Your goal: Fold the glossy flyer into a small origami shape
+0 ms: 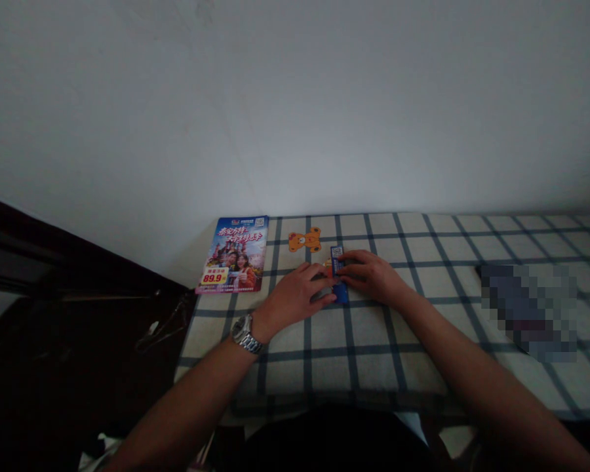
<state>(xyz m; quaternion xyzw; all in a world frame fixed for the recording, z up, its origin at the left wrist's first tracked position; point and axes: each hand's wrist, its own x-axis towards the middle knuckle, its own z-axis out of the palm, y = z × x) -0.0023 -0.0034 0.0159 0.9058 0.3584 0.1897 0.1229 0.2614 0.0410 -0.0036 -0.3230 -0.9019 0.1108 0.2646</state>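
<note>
A narrow blue leaflet [339, 274] with a QR code at its far end lies on the checked cloth [373, 341]. Both my hands rest on it. My left hand [297, 295], with a metal watch on the wrist, lies flat on its left side with fingers stretched over the paper. My right hand [371, 275] presses on its right side, fingers extended and pinching along the leaflet's edge. Part of the leaflet is hidden under my fingers.
A colourful flyer [233, 254] with a 89.9 price tag lies at the cloth's far left corner. An orange bear-shaped cutout [305, 240] lies just beyond my hands. A blurred dark object [528, 308] sits at the right. A white wall rises behind; dark furniture stands at the left.
</note>
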